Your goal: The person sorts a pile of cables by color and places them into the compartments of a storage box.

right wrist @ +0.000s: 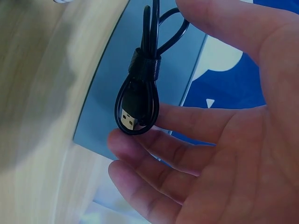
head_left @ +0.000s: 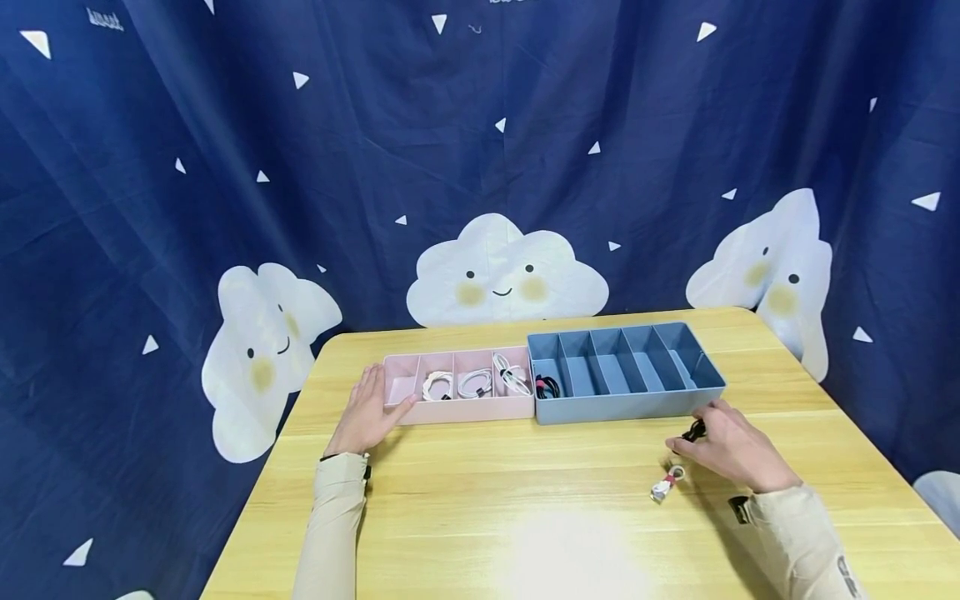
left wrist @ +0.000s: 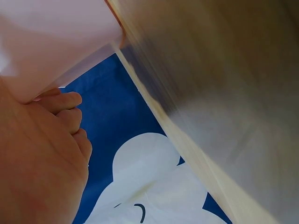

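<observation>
A bundled black USB cable, wrapped with a black tie, is pinched by my right hand. In the right wrist view its metal plug shows inside the loop. That hand is near the front right corner of the blue divided box. My left hand rests against the left end of the pink divided box, thumb along its front wall and fingers along its side. A small white cable with a red tie lies on the table below the right hand.
The two boxes stand side by side. White coiled cables sit in three pink compartments. Another black cable lies in the blue box's leftmost compartment. Behind the wooden table hangs a dark blue curtain with clouds.
</observation>
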`<state>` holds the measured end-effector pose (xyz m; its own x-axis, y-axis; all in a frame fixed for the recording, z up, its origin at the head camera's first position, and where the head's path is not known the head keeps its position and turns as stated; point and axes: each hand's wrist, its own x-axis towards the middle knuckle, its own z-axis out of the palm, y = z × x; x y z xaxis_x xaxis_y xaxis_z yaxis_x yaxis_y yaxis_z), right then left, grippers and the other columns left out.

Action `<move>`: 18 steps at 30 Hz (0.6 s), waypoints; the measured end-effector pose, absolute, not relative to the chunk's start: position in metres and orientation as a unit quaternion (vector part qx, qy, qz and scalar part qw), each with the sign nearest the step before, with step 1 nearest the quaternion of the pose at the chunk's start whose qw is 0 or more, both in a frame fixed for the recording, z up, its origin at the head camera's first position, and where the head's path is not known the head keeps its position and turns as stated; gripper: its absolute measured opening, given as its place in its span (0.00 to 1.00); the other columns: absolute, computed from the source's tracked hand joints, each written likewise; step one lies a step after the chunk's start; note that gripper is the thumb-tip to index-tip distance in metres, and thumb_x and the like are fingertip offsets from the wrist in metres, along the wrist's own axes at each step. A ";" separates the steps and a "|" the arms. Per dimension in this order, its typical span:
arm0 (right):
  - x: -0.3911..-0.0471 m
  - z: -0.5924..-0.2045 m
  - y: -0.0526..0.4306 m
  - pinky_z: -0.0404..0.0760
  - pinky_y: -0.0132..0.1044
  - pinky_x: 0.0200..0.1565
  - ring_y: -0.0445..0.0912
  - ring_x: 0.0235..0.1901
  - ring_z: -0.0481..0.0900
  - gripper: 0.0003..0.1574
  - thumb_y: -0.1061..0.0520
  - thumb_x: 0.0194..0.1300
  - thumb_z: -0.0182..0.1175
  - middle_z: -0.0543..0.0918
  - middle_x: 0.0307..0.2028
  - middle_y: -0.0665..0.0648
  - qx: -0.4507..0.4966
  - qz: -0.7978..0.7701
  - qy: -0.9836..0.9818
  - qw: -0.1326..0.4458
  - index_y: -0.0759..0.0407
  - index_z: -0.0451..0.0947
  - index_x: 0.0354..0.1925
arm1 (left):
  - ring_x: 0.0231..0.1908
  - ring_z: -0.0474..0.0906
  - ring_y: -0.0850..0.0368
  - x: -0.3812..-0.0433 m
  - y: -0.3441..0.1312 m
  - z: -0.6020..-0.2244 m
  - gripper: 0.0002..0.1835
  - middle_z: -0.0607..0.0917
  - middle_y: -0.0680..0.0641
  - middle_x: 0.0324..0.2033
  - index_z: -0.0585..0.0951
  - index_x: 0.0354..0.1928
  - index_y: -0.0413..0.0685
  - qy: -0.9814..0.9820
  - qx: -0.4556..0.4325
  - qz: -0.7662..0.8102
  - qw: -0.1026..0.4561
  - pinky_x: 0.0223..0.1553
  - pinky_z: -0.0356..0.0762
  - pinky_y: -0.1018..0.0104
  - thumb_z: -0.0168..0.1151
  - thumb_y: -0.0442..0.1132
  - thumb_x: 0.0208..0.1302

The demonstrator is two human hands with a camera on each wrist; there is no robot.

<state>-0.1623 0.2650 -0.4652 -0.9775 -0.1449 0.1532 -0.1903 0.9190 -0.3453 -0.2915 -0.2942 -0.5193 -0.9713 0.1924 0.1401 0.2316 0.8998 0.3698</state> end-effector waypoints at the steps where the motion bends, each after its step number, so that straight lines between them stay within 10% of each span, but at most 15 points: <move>1: -0.162 -0.464 0.265 0.79 0.64 0.49 0.70 0.54 0.77 0.44 0.39 0.55 0.71 0.76 0.59 0.75 0.085 0.181 -0.978 0.061 0.68 0.76 0.58 | 0.79 0.39 0.39 -0.292 -0.294 -0.519 0.60 0.47 0.35 0.78 0.45 0.77 0.34 -0.973 -0.109 -0.195 0.050 0.77 0.43 0.40 0.41 0.78 0.62; 18: -0.162 -0.454 0.268 0.81 0.58 0.43 0.62 0.43 0.81 0.41 0.36 0.54 0.70 0.78 0.49 0.72 0.073 0.168 -0.982 0.034 0.72 0.79 0.46 | 0.79 0.39 0.39 -0.291 -0.295 -0.518 0.59 0.48 0.35 0.78 0.45 0.76 0.33 -0.973 -0.110 -0.194 0.055 0.77 0.44 0.39 0.42 0.77 0.63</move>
<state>-0.1617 0.2683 -0.4545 -0.9870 -0.1317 0.0918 -0.1547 0.9328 -0.3255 -0.2909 -0.2947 -0.5175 -0.9697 0.1936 0.1491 0.2359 0.9004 0.3655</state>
